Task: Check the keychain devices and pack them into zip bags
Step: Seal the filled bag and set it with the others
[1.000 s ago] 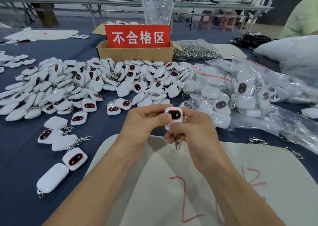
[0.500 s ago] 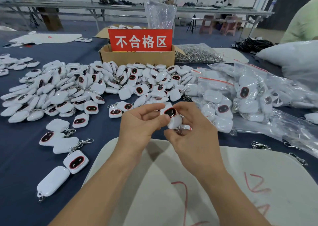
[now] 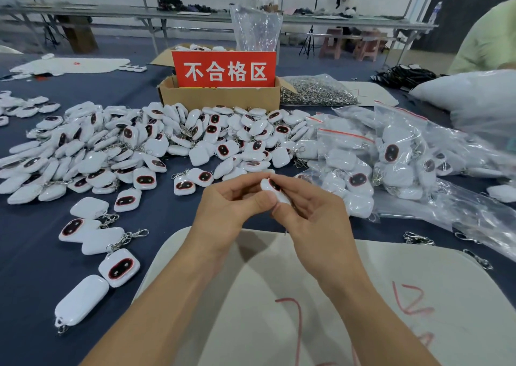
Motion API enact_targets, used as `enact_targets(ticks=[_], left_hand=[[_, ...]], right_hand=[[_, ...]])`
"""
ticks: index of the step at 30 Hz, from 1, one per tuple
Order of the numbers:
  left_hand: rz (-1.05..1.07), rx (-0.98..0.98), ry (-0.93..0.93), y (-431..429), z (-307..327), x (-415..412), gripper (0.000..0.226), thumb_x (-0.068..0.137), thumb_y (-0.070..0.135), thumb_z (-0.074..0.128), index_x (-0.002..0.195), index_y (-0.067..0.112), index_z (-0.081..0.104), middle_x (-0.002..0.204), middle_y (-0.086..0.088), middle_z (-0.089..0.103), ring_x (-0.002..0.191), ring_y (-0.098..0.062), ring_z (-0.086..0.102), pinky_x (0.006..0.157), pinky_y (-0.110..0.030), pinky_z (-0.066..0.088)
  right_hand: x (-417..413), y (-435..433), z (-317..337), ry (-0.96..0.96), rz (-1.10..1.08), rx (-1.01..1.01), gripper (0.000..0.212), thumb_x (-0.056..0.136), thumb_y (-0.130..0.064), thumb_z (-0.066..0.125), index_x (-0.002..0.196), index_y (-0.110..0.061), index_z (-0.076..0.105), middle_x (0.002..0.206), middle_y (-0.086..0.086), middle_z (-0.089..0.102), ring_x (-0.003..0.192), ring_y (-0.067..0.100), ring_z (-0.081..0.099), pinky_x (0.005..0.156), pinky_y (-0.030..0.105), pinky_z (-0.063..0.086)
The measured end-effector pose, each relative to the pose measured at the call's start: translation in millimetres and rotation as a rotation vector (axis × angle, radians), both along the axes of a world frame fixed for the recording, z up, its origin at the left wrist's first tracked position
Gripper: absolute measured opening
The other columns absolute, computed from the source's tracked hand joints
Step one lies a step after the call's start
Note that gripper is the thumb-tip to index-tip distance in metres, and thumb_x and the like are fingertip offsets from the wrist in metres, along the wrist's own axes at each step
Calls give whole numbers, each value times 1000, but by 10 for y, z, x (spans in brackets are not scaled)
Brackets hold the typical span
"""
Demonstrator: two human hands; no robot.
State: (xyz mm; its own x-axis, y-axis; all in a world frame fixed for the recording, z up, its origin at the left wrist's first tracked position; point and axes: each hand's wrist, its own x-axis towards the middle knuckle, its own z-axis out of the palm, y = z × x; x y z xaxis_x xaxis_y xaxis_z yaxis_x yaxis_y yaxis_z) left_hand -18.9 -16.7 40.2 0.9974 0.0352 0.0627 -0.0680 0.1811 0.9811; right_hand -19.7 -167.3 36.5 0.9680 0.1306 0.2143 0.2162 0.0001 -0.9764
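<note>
A white keychain device [image 3: 272, 188] with a dark red-rimmed face is held between both hands above the table's near middle. My left hand [image 3: 229, 206] pinches its left side with thumb and fingers. My right hand [image 3: 310, 215] curls round its right side and hides its lower half and chain. A large heap of the same white devices [image 3: 156, 148] covers the blue cloth behind and to the left. Clear zip bags [image 3: 391, 159] filled with devices lie in a pile at the right.
A cardboard box [image 3: 220, 96] with a red sign stands behind the heap. A bag of metal clips [image 3: 315, 92] lies to its right. A white board [image 3: 279, 296] with red marks lies under my forearms. Loose clasps [image 3: 418, 238] sit at the right. A person in green stands far right.
Both hands have turned the device from facing me upright to tilted on its side. The hanging chain is now hidden behind my right hand.
</note>
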Motion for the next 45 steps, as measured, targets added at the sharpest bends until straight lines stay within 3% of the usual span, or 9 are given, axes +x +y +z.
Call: enact_targets(ticks=[11, 15, 18, 25, 28, 31, 37, 41, 45], left_hand=[[105, 69, -66, -31, 17, -16, 26, 54, 21, 98, 71, 23, 79, 72, 1, 75, 67, -7, 68, 67, -15, 53], [143, 2, -57, -39, 32, -22, 23, 58, 38, 86, 75, 23, 83, 68, -1, 73, 59, -8, 60, 60, -17, 51], [140, 45, -58, -70, 0, -34, 10, 74, 23, 87, 82, 28, 85, 73, -1, 77, 64, -8, 65, 64, -16, 53], [156, 498, -91, -224, -122, -112, 30, 63, 56, 83, 89, 43, 79, 79, 14, 74, 67, -2, 64, 67, -16, 50], [200, 902, -160, -365, -173, -206, 40, 58, 75, 69, 92, 52, 72, 84, 30, 65, 75, 3, 60, 63, -16, 44], [233, 1021, -160, -442, -200, -216, 32, 67, 67, 65, 94, 50, 68, 85, 37, 61, 80, 5, 58, 63, -20, 41], [194, 820, -152, -424, -253, -207, 3, 83, 39, 74, 84, 40, 70, 57, 15, 60, 51, -5, 50, 52, -14, 38], [269, 730, -209, -432, -260, -201, 12, 81, 26, 78, 78, 35, 71, 54, 14, 58, 48, -6, 49, 53, -13, 41], [310, 642, -303, -437, -238, -217, 13, 78, 26, 80, 79, 33, 69, 61, 15, 63, 52, -6, 55, 53, -9, 41]], right_hand=[[-35, -40, 22, -164, -113, -169, 24, 95, -14, 72, 99, -36, 82, 87, -17, 79, 86, 11, 74, 79, 27, 58], [-26, -88, 60, -121, -129, -82, 29, 92, -11, 71, 93, -38, 81, 80, -7, 79, 69, 28, 69, 68, 37, 58], [6, -177, 129, -55, -206, 89, 40, 94, -2, 68, 86, -38, 83, 73, 1, 78, 55, 16, 60, 54, 27, 54], [79, -626, 236, 22, -444, 331, 12, 96, -3, 68, 100, -10, 77, 61, 5, 68, 48, 16, 57, 47, 23, 48], [-9, -698, 196, 30, -442, 286, 14, 93, -1, 70, 94, -12, 78, 64, 8, 69, 48, 19, 55, 45, 23, 46], [-66, -735, 179, 37, -432, 269, 15, 87, 0, 74, 85, -14, 80, 62, 7, 67, 46, 17, 51, 43, 20, 40], [-113, -614, 186, 146, -251, -124, 18, 74, -11, 76, 80, -27, 80, 52, 0, 64, 42, 13, 45, 43, 20, 36], [-108, -527, 156, 74, -326, -390, 22, 77, -27, 76, 77, -48, 74, 55, -11, 68, 46, 3, 56, 51, 15, 43], [-88, -511, 76, 100, -290, -521, 29, 82, -17, 80, 63, -37, 74, 61, -19, 71, 57, -6, 65, 55, 7, 45]])
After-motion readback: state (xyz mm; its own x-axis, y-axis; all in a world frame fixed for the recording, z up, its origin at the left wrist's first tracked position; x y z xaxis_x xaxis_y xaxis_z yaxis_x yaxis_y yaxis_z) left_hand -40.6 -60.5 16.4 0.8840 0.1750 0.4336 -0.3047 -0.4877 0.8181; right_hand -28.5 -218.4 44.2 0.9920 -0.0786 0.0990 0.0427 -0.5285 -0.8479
